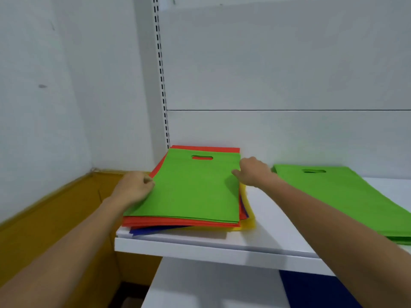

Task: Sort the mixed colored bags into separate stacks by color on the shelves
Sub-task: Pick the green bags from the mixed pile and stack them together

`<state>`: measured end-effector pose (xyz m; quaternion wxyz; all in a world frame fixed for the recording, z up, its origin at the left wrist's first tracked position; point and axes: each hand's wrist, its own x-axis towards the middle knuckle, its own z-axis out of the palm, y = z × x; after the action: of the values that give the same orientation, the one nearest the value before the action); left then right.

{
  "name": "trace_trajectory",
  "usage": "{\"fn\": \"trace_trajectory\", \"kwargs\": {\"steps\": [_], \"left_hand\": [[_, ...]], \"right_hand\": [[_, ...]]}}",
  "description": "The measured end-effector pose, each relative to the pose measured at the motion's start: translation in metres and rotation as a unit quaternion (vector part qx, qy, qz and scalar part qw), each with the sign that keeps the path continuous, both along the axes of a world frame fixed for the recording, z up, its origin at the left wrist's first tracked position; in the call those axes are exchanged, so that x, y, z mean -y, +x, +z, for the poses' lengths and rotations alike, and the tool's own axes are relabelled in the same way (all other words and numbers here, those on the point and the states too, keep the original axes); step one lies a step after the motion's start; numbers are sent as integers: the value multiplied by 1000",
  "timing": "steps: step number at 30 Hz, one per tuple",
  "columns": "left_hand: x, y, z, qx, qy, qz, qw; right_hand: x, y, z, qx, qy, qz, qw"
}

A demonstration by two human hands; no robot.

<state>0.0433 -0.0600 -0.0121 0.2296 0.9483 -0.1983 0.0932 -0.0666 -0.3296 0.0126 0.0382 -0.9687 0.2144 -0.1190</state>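
The top green bag (191,187) was flat, bright and matte, with a slot handle (red showing through it). It lay on the mixed stack (178,223) of red, blue and yellow bags at the back left corner of the white shelf (278,218). The left hand (133,187) pinched its left edge, and the right hand (253,172) pinched its right edge. A green stack (347,196) lay toward the shelf's right edge. Behind stood a slotted upright (161,74) and a pale wall (55,85).
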Motion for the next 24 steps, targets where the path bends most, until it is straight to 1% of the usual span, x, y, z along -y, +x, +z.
{"fn": "trace_trajectory", "kwargs": {"steps": [1, 3, 5, 7, 10, 12, 16, 18, 21, 24], "left_hand": [[-1, 3, -6, -5, 10, -6, 1000], [0, 8, -10, -3, 20, -8, 1000], [5, 14, -9, -11, 7, 4, 1000], [10, 18, -9, -27, 14, 17, 999], [12, 24, -14, -36, 30, 41, 998], [12, 26, -15, -33, 24, 50, 998], [15, 22, -15, 0, -9, 39, 999], [16, 21, -17, 27, -38, 32, 998], [18, 23, -21, 55, -67, 6, 996], [20, 25, -23, 48, -44, -2, 998]], "right_hand": [[-9, 4, -11, -10, 18, -17, 1000], [-23, 10, -29, 6, 70, -61, 996], [-32, 14, -39, 48, 107, -103, 988], [-37, 16, -44, 98, 124, -129, 979], [-41, 16, -48, 153, 112, -137, 972], [-42, 17, -48, 173, 82, -131, 973], [-43, 17, -49, 154, -13, -130, 979], [-41, 16, -50, 159, -41, -128, 978], [-37, 16, -51, 214, -33, -114, 970], [-37, 17, -51, 207, -19, -112, 972]]}}
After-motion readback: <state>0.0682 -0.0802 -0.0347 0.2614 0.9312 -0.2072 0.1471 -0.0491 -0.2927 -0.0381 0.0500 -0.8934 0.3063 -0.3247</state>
